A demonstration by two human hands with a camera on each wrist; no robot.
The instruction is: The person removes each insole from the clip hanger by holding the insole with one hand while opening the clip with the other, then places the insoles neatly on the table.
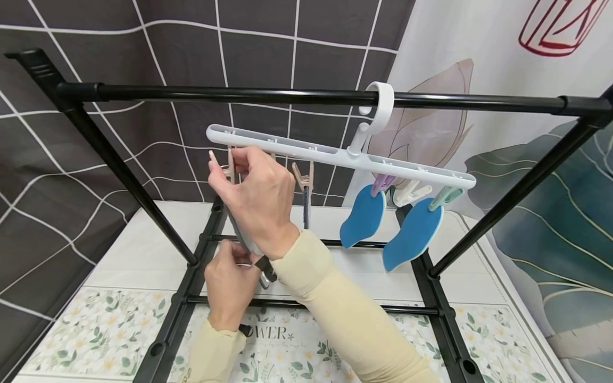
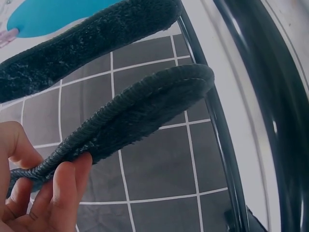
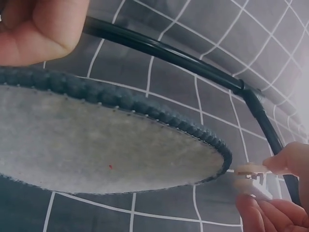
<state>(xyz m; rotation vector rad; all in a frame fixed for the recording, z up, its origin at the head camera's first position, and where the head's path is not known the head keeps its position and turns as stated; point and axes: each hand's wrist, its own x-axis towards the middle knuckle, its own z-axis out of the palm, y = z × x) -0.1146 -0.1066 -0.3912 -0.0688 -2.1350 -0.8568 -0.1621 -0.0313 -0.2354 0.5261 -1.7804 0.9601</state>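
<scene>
My right hand (image 1: 261, 197) pinches a beige clothespin (image 3: 252, 176) at the left end of a white hanger (image 1: 292, 150). Below it, my left hand (image 1: 231, 284) grips a dark fleecy shoe insole (image 2: 135, 111) with a pale grey underside. The insole's tip comes close to the clothespin in the right wrist view; whether the pin bites on it I cannot tell. Another dark insole (image 1: 306, 210) hangs edge-on from a second beige clothespin (image 1: 304, 178). Two blue insoles hang at the right: one (image 1: 362, 215) from a purple clothespin (image 1: 382, 182), one (image 1: 413, 234) from a green clothespin (image 1: 445, 197).
The hanger hooks over the top bar (image 1: 230, 94) of a black rack and tilts down to the right. A white clothespin (image 1: 409, 192) hangs between the blue insoles. Behind is a dark gridded curtain (image 1: 258, 58); a floral mat (image 1: 105, 330) lies below.
</scene>
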